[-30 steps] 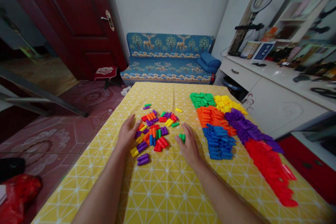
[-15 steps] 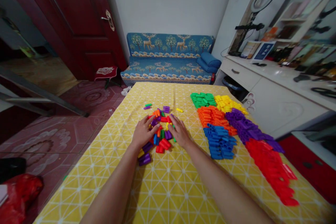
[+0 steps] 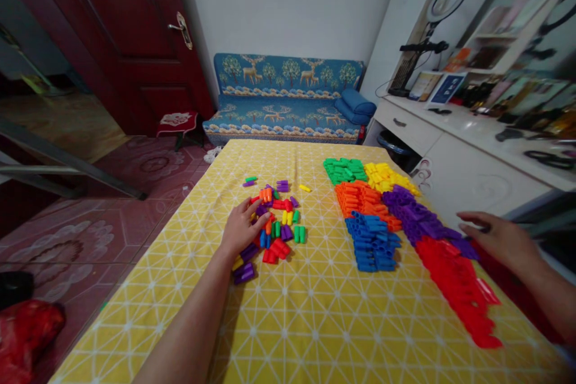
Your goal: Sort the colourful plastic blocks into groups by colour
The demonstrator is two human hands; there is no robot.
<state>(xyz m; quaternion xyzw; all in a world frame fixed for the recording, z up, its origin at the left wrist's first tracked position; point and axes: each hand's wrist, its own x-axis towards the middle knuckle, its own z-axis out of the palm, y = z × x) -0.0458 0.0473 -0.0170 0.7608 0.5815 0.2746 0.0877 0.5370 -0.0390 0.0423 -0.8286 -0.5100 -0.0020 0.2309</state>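
Note:
My left hand (image 3: 245, 229) rests at the left side of a loose mixed heap of plastic bullet-shaped toy blocks, fingers spread and touching or just above some of them. Its fingers hide part of the heap. Among these are red blocks (image 3: 279, 247), green blocks (image 3: 299, 234), yellow blocks (image 3: 287, 217) and purple blocks (image 3: 244, 273). Over the table's right edge hangs my right hand (image 3: 506, 243), thumb and forefinger apart, with no block visible in it. Close to it lie the purple pile (image 3: 414, 216) and the red pile (image 3: 459, 288).
Sorted piles of green (image 3: 344, 170), yellow (image 3: 389, 179), orange (image 3: 364, 203) and blue blocks (image 3: 372, 243) lie on the yellow patterned tablecloth (image 3: 288, 324). A single yellow block (image 3: 305, 188) sits behind the heap. Beyond stand a blue sofa (image 3: 288, 111) and a white dresser (image 3: 432, 150).
My right hand has swung from the mixed heap to beyond the table's right edge, uncovering green and yellow blocks. My left hand has stayed at the heap. The view has shifted slightly.

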